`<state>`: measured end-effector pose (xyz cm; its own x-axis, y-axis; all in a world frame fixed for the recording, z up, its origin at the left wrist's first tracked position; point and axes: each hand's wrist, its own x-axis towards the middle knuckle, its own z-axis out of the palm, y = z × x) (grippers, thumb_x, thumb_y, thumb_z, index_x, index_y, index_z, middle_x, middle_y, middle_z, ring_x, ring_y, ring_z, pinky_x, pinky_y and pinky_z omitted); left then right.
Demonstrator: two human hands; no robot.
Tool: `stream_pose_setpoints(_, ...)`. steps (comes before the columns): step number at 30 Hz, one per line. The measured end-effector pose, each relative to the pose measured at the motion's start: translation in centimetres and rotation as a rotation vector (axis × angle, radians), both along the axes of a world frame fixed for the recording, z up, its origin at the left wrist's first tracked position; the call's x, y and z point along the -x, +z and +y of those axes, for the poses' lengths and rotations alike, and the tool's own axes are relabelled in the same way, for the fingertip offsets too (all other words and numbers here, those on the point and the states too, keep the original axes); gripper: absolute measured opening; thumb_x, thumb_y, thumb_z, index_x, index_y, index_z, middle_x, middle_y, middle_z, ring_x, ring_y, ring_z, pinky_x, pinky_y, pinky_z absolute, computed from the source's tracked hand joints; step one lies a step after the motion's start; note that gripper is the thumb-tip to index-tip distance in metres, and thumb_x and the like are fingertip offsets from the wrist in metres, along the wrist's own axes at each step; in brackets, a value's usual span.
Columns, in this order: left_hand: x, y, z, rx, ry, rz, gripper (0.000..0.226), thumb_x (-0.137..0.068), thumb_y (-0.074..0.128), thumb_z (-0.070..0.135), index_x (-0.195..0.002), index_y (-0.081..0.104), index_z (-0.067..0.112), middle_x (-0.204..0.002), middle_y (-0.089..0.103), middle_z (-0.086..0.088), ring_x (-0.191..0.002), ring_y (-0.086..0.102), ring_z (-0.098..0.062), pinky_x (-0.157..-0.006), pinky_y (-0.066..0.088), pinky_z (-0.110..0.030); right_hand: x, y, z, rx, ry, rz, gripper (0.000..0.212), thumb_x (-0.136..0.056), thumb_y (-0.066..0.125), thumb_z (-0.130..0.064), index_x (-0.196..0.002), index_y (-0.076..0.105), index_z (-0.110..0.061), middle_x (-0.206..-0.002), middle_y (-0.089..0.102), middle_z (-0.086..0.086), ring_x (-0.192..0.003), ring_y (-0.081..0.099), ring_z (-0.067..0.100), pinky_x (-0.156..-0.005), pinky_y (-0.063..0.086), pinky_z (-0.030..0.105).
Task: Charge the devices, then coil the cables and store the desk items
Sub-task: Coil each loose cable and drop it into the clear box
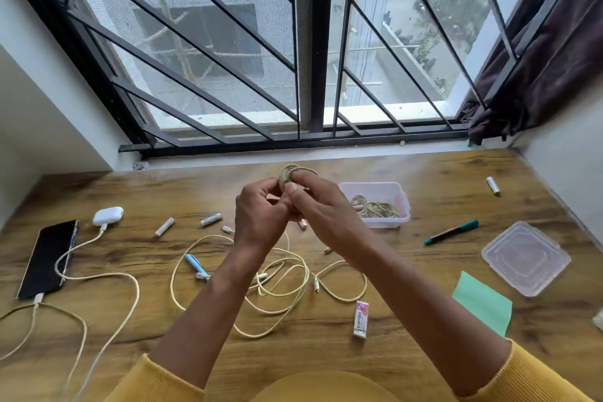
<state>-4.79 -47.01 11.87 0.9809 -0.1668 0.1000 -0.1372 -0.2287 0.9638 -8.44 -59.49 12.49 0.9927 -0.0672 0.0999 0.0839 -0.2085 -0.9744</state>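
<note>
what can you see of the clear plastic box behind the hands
The clear plastic box is a small, shallow rectangular tub of translucent, slightly pinkish plastic with rounded corners and a flared rim. It stands upright and open on the wooden desk, just beyond the right hand, which hides part of its near left corner. Inside lies one coiled cream cable. Its lid lies apart on the desk to the right. Neither hand clearly touches the box.

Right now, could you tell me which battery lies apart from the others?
The battery at far right near the wall; the others lie left of the hands.
</note>
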Motion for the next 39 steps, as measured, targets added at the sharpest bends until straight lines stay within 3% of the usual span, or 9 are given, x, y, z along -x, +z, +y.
stream_pose_setpoints(4,-0.6,-0.8,0.8,0.217,0.09,0.137,0.014,-0.101,0.069,0.011,-0.094,0.081,0.012,-0.082,0.079,-0.005,-0.08,0.079,-0.025,-0.073,0.065,-0.04,0.9,-0.4,0.3,0.414,-0.201,-0.253,0.025,-0.098,0.067,-0.021,-0.122,0.073,-0.017,-0.121,0.073,-0.004,-0.105,0.069,0.012,-0.083,0.062,0.038)
stream_pose_setpoints(9,-0.4,-0.4,1.0,0.348,-0.024,0.205,0.016,-0.103,0.066,0.013,-0.097,0.077,0.004,-0.08,0.074,-0.01,-0.078,0.071,-0.023,-0.074,0.058,-0.035,0.8,-1.0,0.3,0.649,-0.211,-0.326,0.036,-0.088,0.076,-0.022,-0.122,0.066,-0.016,-0.113,0.073,-0.002,-0.103,0.06,0.018,-0.085,0.054,0.039)
stream_pose_setpoints(14,-0.5,-0.3,1.4,0.44,-0.131,0.263,0.012,-0.1,0.072,0.023,-0.104,0.077,0.013,-0.099,0.072,-0.008,-0.096,0.064,-0.022,-0.091,0.053,-0.037,0.3,-0.3,-0.3,0.495,-0.295,-0.403,0.015,-0.095,0.076,-0.022,-0.095,0.066,-0.012,-0.102,0.073,0.004,-0.086,0.07,0.018,-0.069,0.062,0.039)
stream_pose_setpoints(21,-0.2,-0.3,0.9,0.511,-0.021,0.244,0.014,-0.093,0.073,0.023,-0.099,0.082,0.015,-0.104,0.08,-0.008,-0.102,0.071,-0.02,-0.1,0.057,-0.036,0.6,0.4,-0.4,0.314,-0.207,-0.379,0.018,-0.097,0.074,-0.016,-0.089,0.06,-0.007,-0.108,0.074,0.013,-0.098,0.074,0.02,-0.081,0.062,0.02)
stream_pose_setpoints(23,-0.2,-0.2,0.9,0.567,0.001,0.283,0.013,-0.099,0.069,0.015,-0.1,0.08,0.009,-0.101,0.08,-0.009,-0.098,0.074,-0.019,-0.093,0.061,-0.032,0.7,0.6,-0.4,0.281,-0.174,-0.359,0.018,-0.098,0.07,-0.014,-0.09,0.055,-0.011,-0.114,0.074,0.012,-0.105,0.073,0.016,-0.084,0.062,0.021)
stream_pose_setpoints(27,-0.3,0.5,1.4,0.597,-0.016,0.349,0.019,-0.1,0.068,0.015,-0.109,0.079,0.003,-0.1,0.077,-0.016,-0.093,0.074,-0.026,-0.078,0.062,-0.026,0.7,0.7,-0.7,0.383,-0.098,-0.448,0.012,-0.09,0.072,-0.008,-0.091,0.06,-0.01,-0.11,0.073,0.007,-0.103,0.071,0.021,-0.089,0.06,0.042)
stream_pose_setpoints(30,0.0,1.3,1.3,0.586,-0.046,0.391,0.018,-0.098,0.07,0.018,-0.107,0.08,0.006,-0.088,0.076,-0.009,-0.079,0.071,-0.02,-0.064,0.059,-0.02,0.9,1.0,-0.4,0.39,-0.045,-0.491,0.026,-0.085,0.077,0.0,-0.092,0.062,-0.021,-0.127,0.069,0.005,-0.109,0.07,0.023,-0.088,0.058,0.038)
stream_pose_setpoints(34,-0.1,1.7,1.6,0.585,-0.121,0.439,0.025,-0.091,0.073,0.023,-0.105,0.079,0.004,-0.088,0.076,-0.011,-0.075,0.072,-0.02,-0.07,0.063,-0.024,0.7,0.3,-0.5,0.542,-0.04,-0.499,0.025,-0.085,0.078,0.0,-0.102,0.072,-0.018,-0.137,0.063,0.009,-0.116,0.066,0.027,-0.088,0.059,0.042)
stream_pose_setpoints(39,0.2,1.3,1.3,0.566,-0.113,0.359,0.022,-0.094,0.069,0.024,-0.098,0.078,0.003,-0.083,0.077,-0.008,-0.074,0.07,-0.016,-0.071,0.06,-0.023,0.6,-1.0,-0.6,0.628,-0.102,-0.482,0.02,-0.088,0.083,-0.019,-0.106,0.078,-0.013,-0.141,0.058,0.009,-0.122,0.061,0.026,-0.096,0.056,0.039)
